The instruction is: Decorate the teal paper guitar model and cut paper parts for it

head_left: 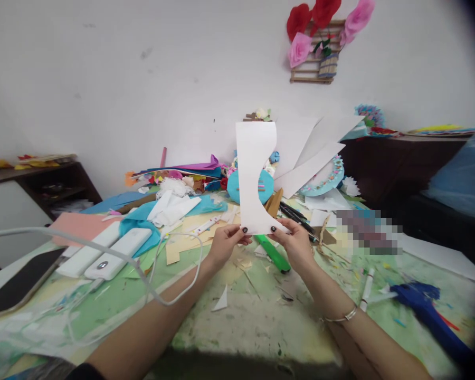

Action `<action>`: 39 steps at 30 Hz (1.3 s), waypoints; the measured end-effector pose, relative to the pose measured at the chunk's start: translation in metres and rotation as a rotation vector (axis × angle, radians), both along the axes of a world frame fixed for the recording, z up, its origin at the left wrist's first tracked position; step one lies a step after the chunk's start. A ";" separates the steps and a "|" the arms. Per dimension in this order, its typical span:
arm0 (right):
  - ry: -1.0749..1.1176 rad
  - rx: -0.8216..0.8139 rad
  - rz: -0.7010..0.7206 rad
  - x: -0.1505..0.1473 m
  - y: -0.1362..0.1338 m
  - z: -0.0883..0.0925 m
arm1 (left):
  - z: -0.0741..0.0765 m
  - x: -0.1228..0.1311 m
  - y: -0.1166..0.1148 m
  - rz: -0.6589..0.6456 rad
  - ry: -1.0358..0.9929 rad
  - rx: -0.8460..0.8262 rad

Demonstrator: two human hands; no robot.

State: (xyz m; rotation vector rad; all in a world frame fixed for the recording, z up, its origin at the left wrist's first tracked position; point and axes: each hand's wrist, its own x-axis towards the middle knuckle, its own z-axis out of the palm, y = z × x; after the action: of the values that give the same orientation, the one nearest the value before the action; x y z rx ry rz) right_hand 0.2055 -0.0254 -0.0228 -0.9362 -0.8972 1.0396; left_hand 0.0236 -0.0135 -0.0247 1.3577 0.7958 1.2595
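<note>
A white paper cutout (pixel 250 174) stands upright in front of me, straight along its left side and deeply curved in on its right. My left hand (pixel 226 244) pinches its lower left corner between thumb and fingers. At the lower right corner, my right hand (pixel 295 244) grips the same sheet. Just below the paper, between the hands, lies a bright green tool or case (pixel 273 253), its kind unclear. A blue disc (pixel 233 186) shows partly behind the cutout. A small white paper scrap (pixel 220 300) rests on the table nearer to me.
Power banks (pixel 119 253) with a looping white cable (pixel 142 274) and a dark phone (pixel 21 279) lie left. A blue glue gun (pixel 423 306) and a white marker (pixel 367 289) lie right. Black pens (pixel 295 214), paper sheets and craft flowers crowd the table's back.
</note>
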 end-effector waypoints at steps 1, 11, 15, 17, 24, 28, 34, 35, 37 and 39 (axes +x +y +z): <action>0.002 -0.005 -0.004 0.000 0.001 -0.001 | 0.000 0.000 0.001 -0.001 0.000 0.004; -0.020 -0.086 -0.263 0.034 0.024 -0.012 | 0.002 -0.007 0.005 0.101 -0.074 -0.078; -0.091 -0.154 -0.336 0.045 0.032 -0.016 | 0.007 -0.007 0.003 0.078 -0.103 -0.096; -0.133 -0.185 -0.358 0.049 0.035 -0.018 | 0.008 -0.007 0.002 0.069 -0.112 -0.109; -0.258 -0.221 -0.369 0.055 0.040 -0.027 | 0.007 -0.009 0.003 0.017 -0.144 -0.108; -0.335 -0.228 -0.375 0.057 0.040 -0.030 | 0.005 -0.010 0.005 0.013 -0.149 -0.101; -0.497 -0.245 -0.416 0.058 0.037 -0.025 | 0.008 -0.010 0.002 0.010 -0.102 -0.094; -0.522 -0.238 -0.422 0.058 0.036 -0.024 | 0.008 -0.009 0.002 0.006 -0.104 -0.100; -0.559 -0.225 -0.428 0.059 0.036 -0.023 | 0.008 -0.009 0.002 -0.005 -0.125 -0.120; -0.577 -0.220 -0.431 0.060 0.036 -0.022 | 0.007 -0.008 0.003 -0.012 -0.149 -0.142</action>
State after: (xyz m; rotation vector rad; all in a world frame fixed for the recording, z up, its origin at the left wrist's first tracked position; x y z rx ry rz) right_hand 0.2657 0.0104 -0.0452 -1.5826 -0.9953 0.5015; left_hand 0.0152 -0.0108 -0.0179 1.1403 0.7566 1.2547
